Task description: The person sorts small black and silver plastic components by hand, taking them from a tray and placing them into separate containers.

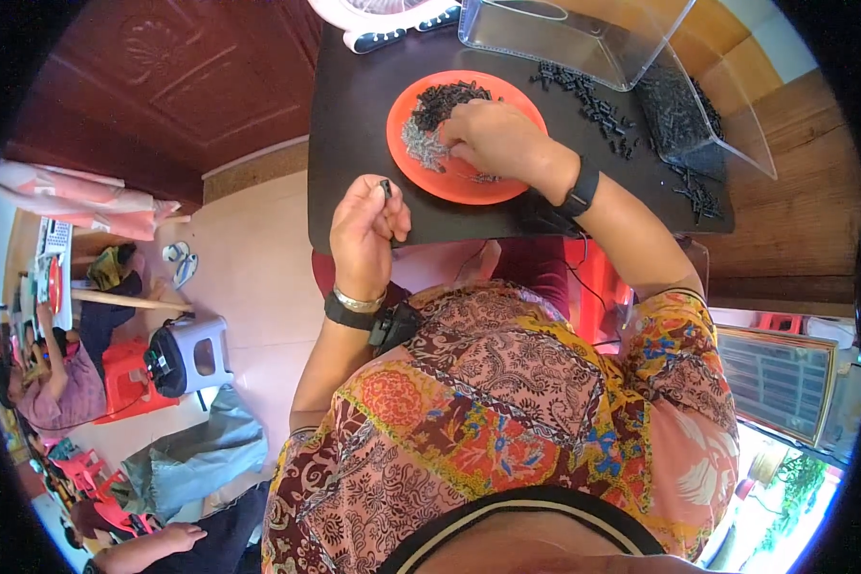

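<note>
An orange-red plate (462, 192) lies on the dark table in front of me. On it are a heap of small black plastic pieces (440, 101) and a heap of small silvery metal pieces (422, 148). My right hand (495, 137) reaches over the plate, fingers bent down at the silvery heap; its fingertips are partly hidden, so what they pinch I cannot make out. My left hand (362, 219) is raised at the table's near edge, left of the plate. Between its thumb and forefinger it pinches a small black plastic piece (386, 188).
Loose black pieces (593, 107) are scattered right of the plate. Behind them stands a clear plastic bin (545, 48); another clear bin (684, 120) at the right holds more black pieces. A pink-white object (383, 14) sits at the back edge. Other people (62, 392) sit at the far left.
</note>
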`<state>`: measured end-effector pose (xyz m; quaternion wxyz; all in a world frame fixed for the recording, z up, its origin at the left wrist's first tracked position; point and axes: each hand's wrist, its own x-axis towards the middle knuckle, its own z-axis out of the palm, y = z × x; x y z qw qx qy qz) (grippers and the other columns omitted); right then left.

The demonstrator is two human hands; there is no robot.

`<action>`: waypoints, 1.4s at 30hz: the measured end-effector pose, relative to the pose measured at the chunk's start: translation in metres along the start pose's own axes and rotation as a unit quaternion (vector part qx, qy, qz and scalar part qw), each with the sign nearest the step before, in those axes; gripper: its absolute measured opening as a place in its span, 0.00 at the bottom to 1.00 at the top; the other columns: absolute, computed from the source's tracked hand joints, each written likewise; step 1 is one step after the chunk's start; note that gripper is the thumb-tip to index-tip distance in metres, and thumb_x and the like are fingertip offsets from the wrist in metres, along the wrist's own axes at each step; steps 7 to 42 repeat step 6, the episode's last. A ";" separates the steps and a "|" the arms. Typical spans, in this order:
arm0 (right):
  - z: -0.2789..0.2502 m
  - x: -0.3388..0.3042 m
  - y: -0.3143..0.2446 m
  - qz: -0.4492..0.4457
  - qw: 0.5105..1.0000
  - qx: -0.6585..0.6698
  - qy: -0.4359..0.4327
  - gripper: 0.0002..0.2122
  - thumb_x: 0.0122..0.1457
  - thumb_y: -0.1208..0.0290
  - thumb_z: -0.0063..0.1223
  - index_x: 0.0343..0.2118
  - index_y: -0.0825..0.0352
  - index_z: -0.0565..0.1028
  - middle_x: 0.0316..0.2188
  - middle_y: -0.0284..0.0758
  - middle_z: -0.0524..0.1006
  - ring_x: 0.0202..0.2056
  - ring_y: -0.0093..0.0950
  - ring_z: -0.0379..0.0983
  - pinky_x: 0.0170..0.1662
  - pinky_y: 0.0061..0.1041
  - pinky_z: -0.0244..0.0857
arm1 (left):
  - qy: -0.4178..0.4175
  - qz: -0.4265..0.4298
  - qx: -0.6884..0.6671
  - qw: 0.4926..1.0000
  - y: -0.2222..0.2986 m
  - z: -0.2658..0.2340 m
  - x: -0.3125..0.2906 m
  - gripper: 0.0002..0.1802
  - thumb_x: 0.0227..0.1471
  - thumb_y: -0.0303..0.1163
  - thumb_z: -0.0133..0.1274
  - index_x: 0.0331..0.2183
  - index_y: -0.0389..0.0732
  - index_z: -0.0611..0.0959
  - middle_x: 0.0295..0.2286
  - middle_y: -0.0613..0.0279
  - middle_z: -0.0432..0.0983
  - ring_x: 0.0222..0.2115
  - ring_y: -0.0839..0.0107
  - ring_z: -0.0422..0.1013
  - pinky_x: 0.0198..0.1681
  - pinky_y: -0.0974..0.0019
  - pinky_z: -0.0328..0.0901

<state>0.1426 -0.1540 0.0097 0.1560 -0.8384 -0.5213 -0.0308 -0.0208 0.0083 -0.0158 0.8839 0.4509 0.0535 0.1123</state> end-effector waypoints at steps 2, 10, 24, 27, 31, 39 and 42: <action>0.004 0.000 0.003 0.012 1.000 -0.010 0.021 0.07 0.49 0.72 0.52 0.31 0.63 0.79 0.32 0.38 0.76 0.38 0.38 0.73 0.42 0.36 0.66 | -0.020 -0.007 -0.005 1.000 -0.002 0.002 0.000 0.08 0.57 0.33 0.43 0.30 0.39 0.72 0.23 0.66 0.68 0.19 0.77 0.65 0.22 0.74 0.58; 0.001 -0.003 0.005 0.019 1.000 -0.018 0.016 0.07 0.50 0.71 0.52 0.31 0.62 0.79 0.32 0.38 0.76 0.38 0.38 0.73 0.42 0.36 0.66 | -0.022 -0.020 -0.010 1.000 -0.003 0.006 -0.001 0.08 0.57 0.33 0.43 0.30 0.39 0.72 0.23 0.66 0.68 0.19 0.76 0.65 0.22 0.75 0.58; 0.001 -0.003 0.005 0.019 1.000 -0.018 0.016 0.07 0.50 0.71 0.52 0.31 0.62 0.79 0.32 0.38 0.76 0.38 0.38 0.73 0.42 0.36 0.66 | -0.022 -0.020 -0.010 1.000 -0.003 0.006 -0.001 0.08 0.57 0.33 0.43 0.30 0.39 0.72 0.23 0.66 0.68 0.19 0.76 0.65 0.22 0.75 0.58; 0.001 -0.003 0.005 0.019 1.000 -0.018 0.016 0.07 0.50 0.71 0.52 0.31 0.62 0.79 0.32 0.38 0.76 0.38 0.38 0.73 0.42 0.36 0.66 | -0.022 -0.020 -0.010 1.000 -0.003 0.006 -0.001 0.08 0.57 0.33 0.43 0.30 0.39 0.72 0.23 0.66 0.68 0.19 0.76 0.65 0.22 0.75 0.58; 0.001 -0.003 0.005 0.019 1.000 -0.018 0.016 0.07 0.50 0.71 0.52 0.31 0.62 0.79 0.32 0.38 0.76 0.38 0.38 0.73 0.42 0.36 0.66 | -0.022 -0.020 -0.010 1.000 -0.003 0.006 -0.001 0.08 0.57 0.33 0.43 0.30 0.39 0.72 0.23 0.66 0.68 0.19 0.76 0.65 0.22 0.75 0.58; 0.001 -0.003 0.005 0.019 1.000 -0.018 0.016 0.07 0.50 0.71 0.52 0.31 0.62 0.79 0.32 0.38 0.76 0.38 0.38 0.73 0.42 0.36 0.66 | -0.022 -0.020 -0.010 1.000 -0.003 0.006 -0.001 0.08 0.57 0.33 0.43 0.30 0.39 0.72 0.23 0.66 0.68 0.19 0.76 0.65 0.22 0.75 0.58; 0.001 -0.003 0.005 0.019 1.000 -0.018 0.016 0.07 0.50 0.71 0.52 0.31 0.62 0.79 0.32 0.38 0.76 0.38 0.38 0.73 0.42 0.36 0.66 | -0.022 -0.020 -0.010 1.000 -0.003 0.006 -0.001 0.08 0.57 0.33 0.43 0.30 0.39 0.72 0.23 0.66 0.68 0.19 0.76 0.65 0.22 0.75 0.58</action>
